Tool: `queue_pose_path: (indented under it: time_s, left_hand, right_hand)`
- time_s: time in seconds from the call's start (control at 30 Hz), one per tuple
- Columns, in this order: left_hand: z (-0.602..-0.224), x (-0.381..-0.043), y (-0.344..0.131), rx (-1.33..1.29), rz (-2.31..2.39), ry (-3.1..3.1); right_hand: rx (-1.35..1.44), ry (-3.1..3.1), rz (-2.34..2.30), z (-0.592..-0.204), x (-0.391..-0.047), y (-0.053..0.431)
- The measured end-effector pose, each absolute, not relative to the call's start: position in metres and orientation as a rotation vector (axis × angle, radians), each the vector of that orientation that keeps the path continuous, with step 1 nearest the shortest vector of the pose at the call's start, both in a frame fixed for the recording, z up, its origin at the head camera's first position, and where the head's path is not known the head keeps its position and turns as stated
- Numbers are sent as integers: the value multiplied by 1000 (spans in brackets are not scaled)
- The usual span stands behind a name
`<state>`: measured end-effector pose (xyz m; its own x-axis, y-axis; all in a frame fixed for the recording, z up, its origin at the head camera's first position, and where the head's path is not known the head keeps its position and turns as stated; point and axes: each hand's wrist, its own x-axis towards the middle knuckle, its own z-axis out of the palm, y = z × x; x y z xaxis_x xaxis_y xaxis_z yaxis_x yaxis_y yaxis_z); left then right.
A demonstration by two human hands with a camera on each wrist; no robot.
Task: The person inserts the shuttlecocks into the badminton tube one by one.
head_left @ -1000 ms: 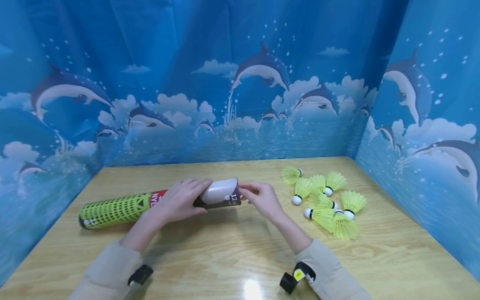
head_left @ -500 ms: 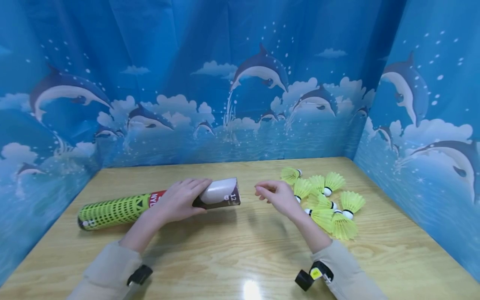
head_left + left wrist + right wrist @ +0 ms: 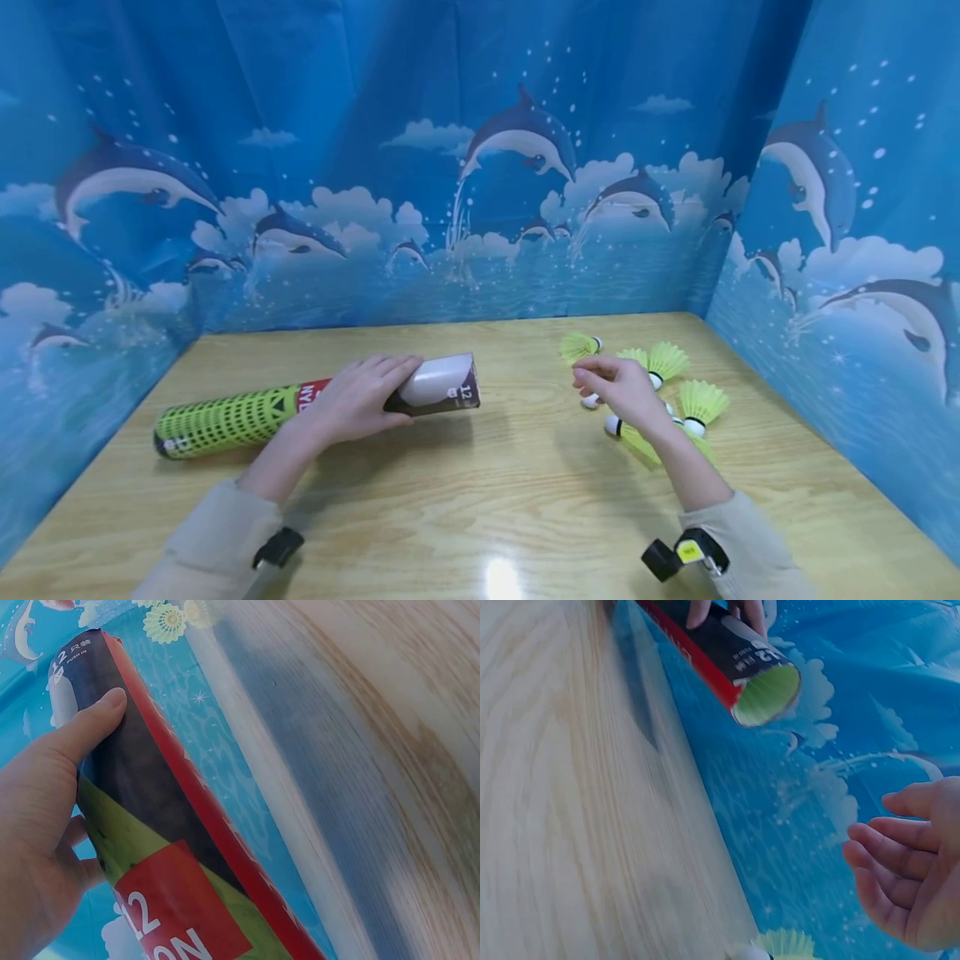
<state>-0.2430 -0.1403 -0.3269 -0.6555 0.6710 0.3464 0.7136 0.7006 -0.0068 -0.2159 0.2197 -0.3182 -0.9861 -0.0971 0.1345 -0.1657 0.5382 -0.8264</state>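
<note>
My left hand (image 3: 356, 402) grips a badminton shuttlecock tube (image 3: 232, 421) from above, its fingers and thumb around the dark, white-patched end printed "12". The tube lies lengthwise to the left, green with a red label, its near-right end lifted a little. In the left wrist view the thumb presses along the dark part of the tube (image 3: 146, 765). Yellow-green skirt ribs show inside the open mouth of the tube (image 3: 769, 697) in the right wrist view. My right hand (image 3: 626, 396) hovers over the shuttlecocks with loosely curled fingers and holds nothing; it hides some of them.
Several yellow shuttlecocks with white heads lie in a loose group on the right of the wooden table (image 3: 450, 517); one shuttlecock (image 3: 702, 404) is at the group's right side, another shuttlecock (image 3: 577, 346) at its back. A blue dolphin-print curtain (image 3: 375, 167) encloses the table's back and sides.
My right hand has left the tube's mouth and moved right, over the shuttlecocks. The white bit at its fingertips by the mouth no longer shows. My left hand and the tube stay put.
</note>
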Motion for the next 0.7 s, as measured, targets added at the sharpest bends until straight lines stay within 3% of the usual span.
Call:
queue_pose_path:
  time_s: [0.7]
  left_hand:
    - [-329, -245, -142, -1108, -180, -2579]
  right_hand:
    - [40, -2794, 1228, -319, -185, 299]
